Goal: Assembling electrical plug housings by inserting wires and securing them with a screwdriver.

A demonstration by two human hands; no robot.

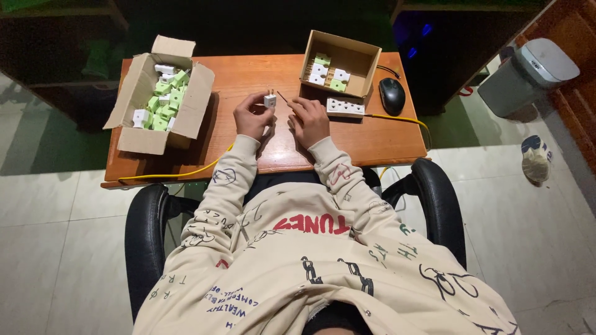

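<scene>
One plug (pixel 270 100) in left hand (pixel 251 116) grip, seemingly fingertips

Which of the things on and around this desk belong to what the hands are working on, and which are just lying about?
In use:
left hand holding small white plug
right hand holding thin dark tool
large cardboard box of green and white parts
small cardboard box of sorted parts
white power strip

Lying about:
black computer mouse
grey bin
shoe

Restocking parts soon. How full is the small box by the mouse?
Mostly empty: the small box holds only a few white and green plugs, bare cardboard elsewhere.
</scene>
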